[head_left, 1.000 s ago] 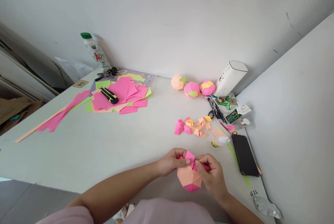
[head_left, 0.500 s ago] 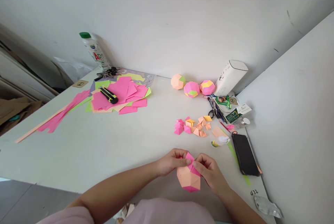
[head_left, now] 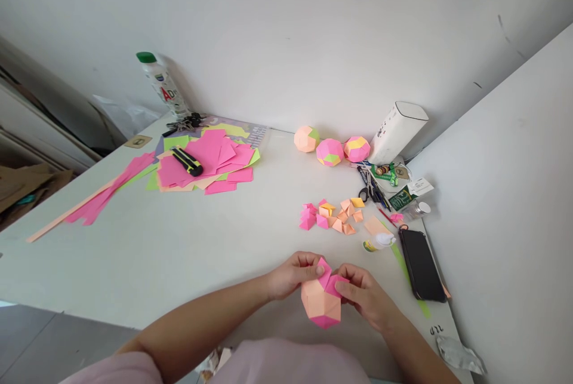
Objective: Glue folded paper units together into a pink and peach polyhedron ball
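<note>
A partly built paper ball [head_left: 320, 301] of pink and peach folded pieces sits between both my hands just above the white table [head_left: 179, 252] near its front edge. My left hand [head_left: 293, 274] pinches the ball's upper left side, fingers closed on a pink flap. My right hand [head_left: 366, 297] grips the upper right side, fingertips pressed on another pink piece. A small heap of folded pink, peach and yellow paper units [head_left: 332, 215] lies just beyond my hands.
Three finished paper balls [head_left: 330, 151] line the back wall beside a white box [head_left: 396, 131]. A black phone [head_left: 419, 263], glue bottle [head_left: 379, 242], scissors and pens [head_left: 369, 187] lie right. Coloured paper sheets [head_left: 210, 160] with a cutter [head_left: 187, 161], paper strips [head_left: 96, 202] and a bottle [head_left: 162, 85] lie left.
My right hand has shifted its fingers over the ball's top right, and the ball has turned slightly and moved a little left. The view has tilted a touch.
</note>
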Available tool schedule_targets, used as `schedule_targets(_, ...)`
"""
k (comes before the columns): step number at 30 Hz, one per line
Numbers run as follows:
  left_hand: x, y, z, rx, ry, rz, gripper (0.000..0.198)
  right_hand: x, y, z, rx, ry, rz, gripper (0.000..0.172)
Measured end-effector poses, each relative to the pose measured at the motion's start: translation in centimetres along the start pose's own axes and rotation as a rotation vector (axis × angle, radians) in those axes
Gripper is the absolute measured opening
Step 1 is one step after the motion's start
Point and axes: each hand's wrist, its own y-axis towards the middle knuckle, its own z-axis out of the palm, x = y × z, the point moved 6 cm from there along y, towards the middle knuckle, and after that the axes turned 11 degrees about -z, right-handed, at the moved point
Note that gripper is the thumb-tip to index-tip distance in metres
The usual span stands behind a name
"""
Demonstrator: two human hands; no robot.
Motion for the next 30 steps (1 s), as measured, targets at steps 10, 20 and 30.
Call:
schedule_targets(10, 0.11, -0.15, -0.03, -0.001, 0.096, -0.024, 0.04, -0.4, 0.09, -0.01, -0.023, -0.047, -0.017, 0.028)
schedule_targets(20, 0.04, -0.19, 0.13, 0.02, 0.109, -0.041, 0.037, -0.29, 0.14, -0.11, -0.049, -0.056, -0.042, 0.026)
schedule_targets(30, 0.33, 0.07, 0.06, 0.002, 0.133, -0.025, 0.043, -0.43, 0.25, 0.0, -0.042, -0.099, -0.022, 0.031)
